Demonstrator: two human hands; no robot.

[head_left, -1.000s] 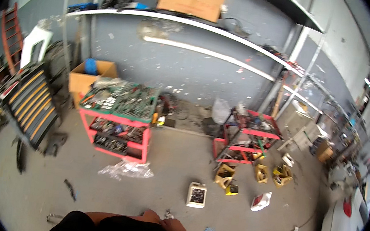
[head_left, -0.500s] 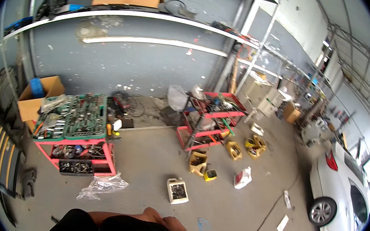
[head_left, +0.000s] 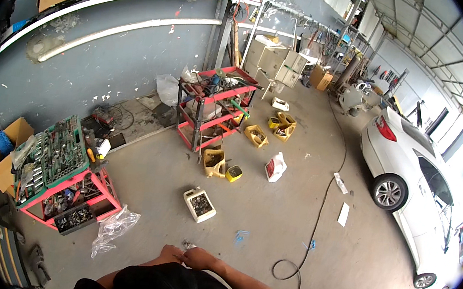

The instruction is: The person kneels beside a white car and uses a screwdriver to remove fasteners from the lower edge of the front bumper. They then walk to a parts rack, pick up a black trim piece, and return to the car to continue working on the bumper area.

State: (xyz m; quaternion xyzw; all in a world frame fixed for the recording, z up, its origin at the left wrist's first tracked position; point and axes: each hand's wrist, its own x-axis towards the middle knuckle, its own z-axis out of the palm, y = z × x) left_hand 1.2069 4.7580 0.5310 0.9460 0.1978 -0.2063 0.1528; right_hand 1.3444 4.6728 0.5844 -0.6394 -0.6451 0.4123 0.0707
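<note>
Meeting low in front of the wearer's body, the left hand [head_left: 170, 253] and right hand [head_left: 201, 258] sit close together at the bottom centre of the view. Whether their grip is clamped on anything, I cannot tell; a small metal piece [head_left: 189, 245] shows just past them, perhaps held, perhaps lying on the grey floor [head_left: 259, 205] beyond. Ahead stands a white jug [head_left: 205, 217] with one side cut away, full of small dark parts. To the left, a green socket case [head_left: 67, 178] rests on a red cart [head_left: 45, 197], and a black bin [head_left: 79, 229] of loose parts juts out lower down, near a crumpled plastic sheet [head_left: 113, 231]. To the right, a black hose [head_left: 322, 209] crosses the floor and curls into a loop, with a white car [head_left: 412, 159] beyond. A foot catching that loop could cause a stumble, the jutting bin could spill if brushed, and the metal piece, if loosely held, could drop
</note>
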